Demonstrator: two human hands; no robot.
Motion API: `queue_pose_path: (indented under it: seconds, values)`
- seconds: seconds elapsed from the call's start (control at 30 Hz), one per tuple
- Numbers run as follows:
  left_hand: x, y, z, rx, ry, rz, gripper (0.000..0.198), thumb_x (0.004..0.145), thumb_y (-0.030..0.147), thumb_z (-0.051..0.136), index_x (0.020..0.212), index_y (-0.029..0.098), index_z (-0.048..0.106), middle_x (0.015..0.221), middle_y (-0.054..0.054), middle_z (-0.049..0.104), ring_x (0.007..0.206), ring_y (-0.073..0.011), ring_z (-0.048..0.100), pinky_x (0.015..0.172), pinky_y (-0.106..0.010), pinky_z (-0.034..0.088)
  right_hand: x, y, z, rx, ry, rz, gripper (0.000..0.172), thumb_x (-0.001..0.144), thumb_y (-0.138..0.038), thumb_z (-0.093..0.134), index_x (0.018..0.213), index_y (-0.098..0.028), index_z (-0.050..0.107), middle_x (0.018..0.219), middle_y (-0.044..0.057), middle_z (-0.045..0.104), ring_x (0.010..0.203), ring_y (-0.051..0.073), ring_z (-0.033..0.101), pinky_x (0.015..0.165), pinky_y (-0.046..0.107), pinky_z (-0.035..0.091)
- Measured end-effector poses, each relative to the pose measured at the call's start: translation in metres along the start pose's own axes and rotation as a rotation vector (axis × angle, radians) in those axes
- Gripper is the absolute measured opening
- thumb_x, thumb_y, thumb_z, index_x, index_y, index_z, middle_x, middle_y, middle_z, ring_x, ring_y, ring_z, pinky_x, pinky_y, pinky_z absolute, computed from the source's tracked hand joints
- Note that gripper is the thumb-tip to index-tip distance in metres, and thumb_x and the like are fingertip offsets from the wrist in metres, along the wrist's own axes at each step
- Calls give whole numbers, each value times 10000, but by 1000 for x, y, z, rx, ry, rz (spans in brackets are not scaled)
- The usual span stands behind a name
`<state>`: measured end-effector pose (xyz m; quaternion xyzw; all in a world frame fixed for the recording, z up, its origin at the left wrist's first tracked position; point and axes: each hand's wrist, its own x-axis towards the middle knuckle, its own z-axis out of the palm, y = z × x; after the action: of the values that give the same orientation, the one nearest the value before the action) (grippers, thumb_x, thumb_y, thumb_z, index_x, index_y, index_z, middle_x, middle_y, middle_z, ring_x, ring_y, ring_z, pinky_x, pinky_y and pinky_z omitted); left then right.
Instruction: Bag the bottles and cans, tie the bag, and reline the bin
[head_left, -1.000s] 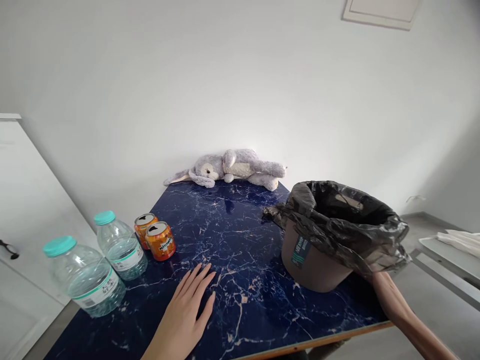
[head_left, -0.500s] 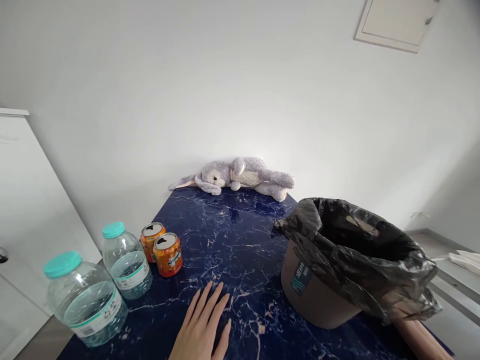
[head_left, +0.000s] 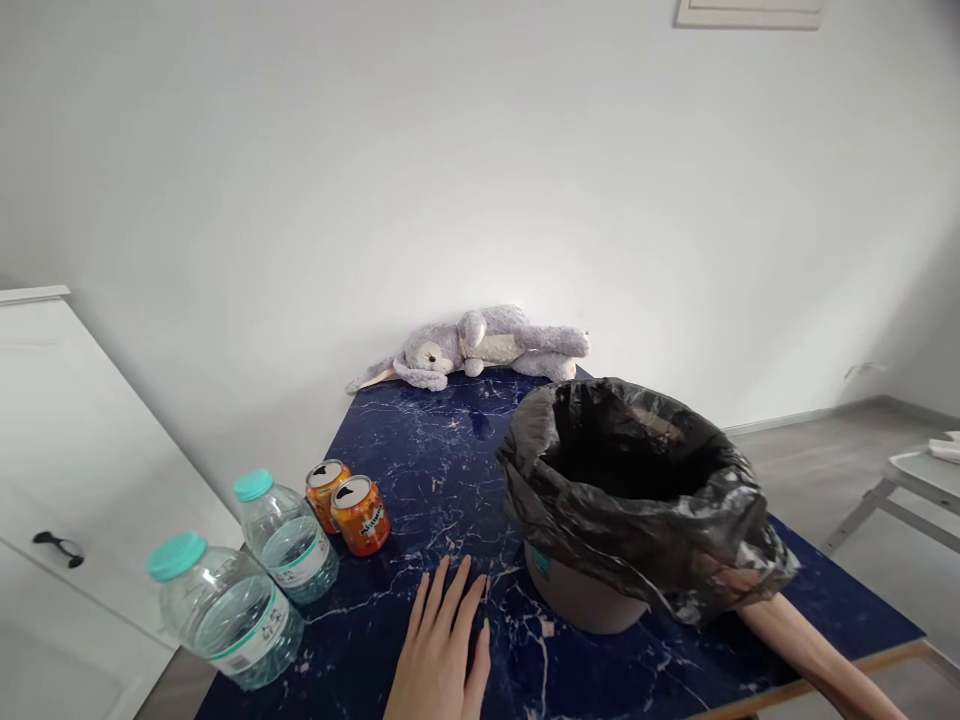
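The left hand (head_left: 444, 650) lies flat and open on the blue surface (head_left: 439, 450), fingers stretched out, holding nothing, just beside the bin (head_left: 577, 600). The right hand (head_left: 731, 580) is at the bin's right side, mostly hidden under the overhanging black bag (head_left: 600, 520), so its grip cannot be told. The bin stands upright on the surface, right of two cans (head_left: 360, 515) and two bottles (head_left: 289, 540).

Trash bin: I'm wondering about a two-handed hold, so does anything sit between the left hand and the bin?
Nothing visible does. The left hand lies flat on the blue marble table, and only bare tabletop separates it from the bag-lined trash bin to its right. The orange cans stand off to its left.
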<state>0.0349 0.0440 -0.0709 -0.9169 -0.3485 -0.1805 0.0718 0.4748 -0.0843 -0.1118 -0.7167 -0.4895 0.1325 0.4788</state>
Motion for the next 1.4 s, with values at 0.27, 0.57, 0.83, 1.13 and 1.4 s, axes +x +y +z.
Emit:
queue_pose_path:
  seconds: [0.27, 0.57, 0.83, 1.13, 1.4]
  values:
    - [4, 3, -11, -60, -8, -38, 566, 1112, 413, 510, 1669, 389, 412, 1708, -6, 429, 1535, -362, 462, 1195, -582, 524, -3, -36, -6, 100, -120, 50, 682, 845, -778, 553, 1090, -216, 853, 1187, 160, 814, 1262, 380, 707, 1184, 543, 479]
    - [11, -1, -25, -97, -12, -152, 530, 1069, 459, 576, 1591, 373, 554, 1632, -38, 549, 1453, -388, 550, 1100, -536, 584, -3, -76, -17, 216, -220, -51, 538, 950, -616, 518, 954, -189, 843, 964, 122, 816, 945, 310, 731, 933, 417, 604]
    - [4, -14, -33, -235, 18, -269, 482, 1055, 500, 551, 1526, 423, 620, 1532, -11, 656, 1298, -359, 705, 955, -435, 675, 3, -95, -21, 281, -295, -86, 690, 1085, -648, 321, 817, -185, 756, 956, 123, 766, 902, 249, 689, 889, 311, 565]
    - [4, -11, -46, -300, -20, -472, 494, 1024, 603, 505, 1389, 370, 741, 1262, -52, 818, 1199, -394, 760, 813, -421, 716, 6, -78, -10, 265, -345, -79, 546, 1105, -575, 403, 777, -240, 684, 1044, 110, 773, 1039, 262, 730, 921, 289, 572]
    - [8, -3, -52, -273, 45, -519, 490, 988, 667, 505, 1243, 386, 815, 1031, -37, 862, 1000, -383, 827, 636, -362, 707, 7, -77, -14, 235, -371, -31, 489, 1062, -646, 487, 879, -292, 770, 890, 73, 758, 979, 277, 747, 863, 286, 609]
